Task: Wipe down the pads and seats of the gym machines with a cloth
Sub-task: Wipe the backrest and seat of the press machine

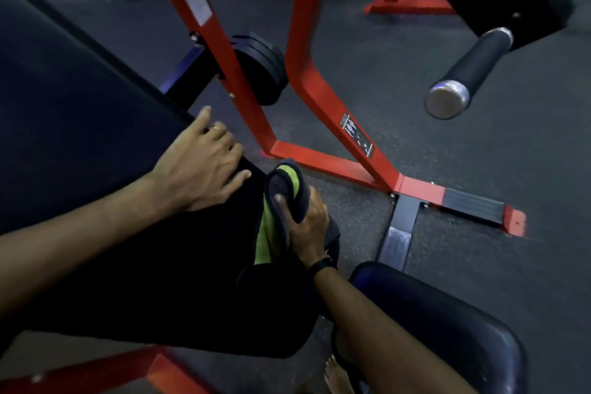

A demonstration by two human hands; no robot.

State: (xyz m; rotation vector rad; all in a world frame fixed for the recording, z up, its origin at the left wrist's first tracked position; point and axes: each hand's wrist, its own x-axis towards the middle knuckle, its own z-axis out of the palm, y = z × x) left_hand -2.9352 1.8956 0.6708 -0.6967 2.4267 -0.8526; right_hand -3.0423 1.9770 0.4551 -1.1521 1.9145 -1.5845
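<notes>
Pad (96, 125), long and black, serves as landmark: left hand (201, 166) rests flat on its upper right edge, fingers straight and spread. Right of that hand, at the pad's right edge, right hand (307, 221) grips a grey-and-green cloth (281, 201), thumb pressed across the fold. Right of the pad stands the red frame (319, 89).

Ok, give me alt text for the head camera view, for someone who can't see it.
A person's right hand grips a grey and green cloth against the edge of a black gym pad, where the left hand rests flat. A red machine frame stands behind.
</notes>
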